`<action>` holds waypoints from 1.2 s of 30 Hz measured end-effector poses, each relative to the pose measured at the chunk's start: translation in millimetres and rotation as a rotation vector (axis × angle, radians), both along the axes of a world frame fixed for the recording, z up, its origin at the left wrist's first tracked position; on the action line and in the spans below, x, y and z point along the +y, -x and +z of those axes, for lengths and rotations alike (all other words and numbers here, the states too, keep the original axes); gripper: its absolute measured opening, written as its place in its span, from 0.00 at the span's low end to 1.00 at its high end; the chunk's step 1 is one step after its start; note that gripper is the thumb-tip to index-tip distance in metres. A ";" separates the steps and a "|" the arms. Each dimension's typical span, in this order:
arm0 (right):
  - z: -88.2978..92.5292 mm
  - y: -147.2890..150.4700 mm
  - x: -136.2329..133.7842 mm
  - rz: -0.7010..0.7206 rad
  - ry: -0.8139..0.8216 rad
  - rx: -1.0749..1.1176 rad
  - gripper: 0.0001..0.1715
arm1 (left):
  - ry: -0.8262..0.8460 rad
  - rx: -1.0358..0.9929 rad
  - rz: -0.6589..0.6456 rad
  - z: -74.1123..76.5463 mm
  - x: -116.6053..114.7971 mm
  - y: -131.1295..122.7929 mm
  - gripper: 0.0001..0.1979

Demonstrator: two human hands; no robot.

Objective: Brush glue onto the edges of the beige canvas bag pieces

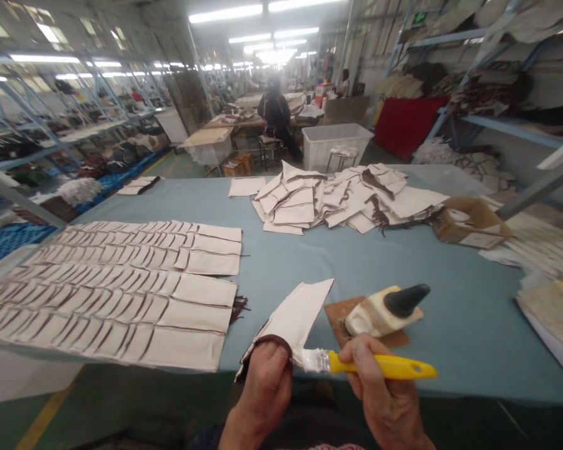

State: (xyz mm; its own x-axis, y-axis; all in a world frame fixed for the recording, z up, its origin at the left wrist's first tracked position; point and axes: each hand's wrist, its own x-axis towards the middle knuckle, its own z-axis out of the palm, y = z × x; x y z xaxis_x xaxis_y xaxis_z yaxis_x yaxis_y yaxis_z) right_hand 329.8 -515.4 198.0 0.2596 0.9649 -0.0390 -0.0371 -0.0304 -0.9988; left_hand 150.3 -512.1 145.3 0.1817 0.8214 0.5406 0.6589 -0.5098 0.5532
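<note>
My left hand (266, 382) is closed on the near end of a cream fabric piece (296, 314), where a dark brown edge curls over my fingers. The far end of that piece lies on the table. In my right hand (379, 392) is a yellow-handled paintbrush (389, 366), held level. Its whitish bristles touch the near right edge of the fabric beside my left hand. Beyond the brush, a cream container with a black pointed top (385, 310) lies tilted on a brown board (334, 315).
Overlapping rows of cream pieces with brown edges (187, 322) cover the left of the blue-green table (356, 257). A loose heap of similar pieces (304, 200) lies at the back. A cardboard box (469, 226) stands at the right. Farther off, a person (274, 111) sits near white bins.
</note>
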 end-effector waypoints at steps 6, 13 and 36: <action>5.4 -6.3 1.6 -0.055 -0.096 -0.066 0.27 | -0.016 0.009 -0.032 2.4 2.4 -4.3 0.18; -14.8 -7.8 -8.4 0.071 -0.300 -0.253 0.22 | -0.034 0.003 -0.019 -9.5 -0.2 -4.0 0.18; 20.7 -23.8 12.8 0.390 -0.692 -0.605 0.11 | 0.020 0.073 -0.040 -14.5 -0.9 -8.3 0.15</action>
State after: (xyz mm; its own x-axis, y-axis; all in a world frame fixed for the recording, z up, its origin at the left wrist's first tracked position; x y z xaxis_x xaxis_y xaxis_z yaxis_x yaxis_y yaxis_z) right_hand 353.5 -502.6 218.7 -0.2894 0.7470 0.5985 0.3721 0.6639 -0.6487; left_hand 158.6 -513.0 130.8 0.2530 0.8233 0.5081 0.6772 -0.5258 0.5147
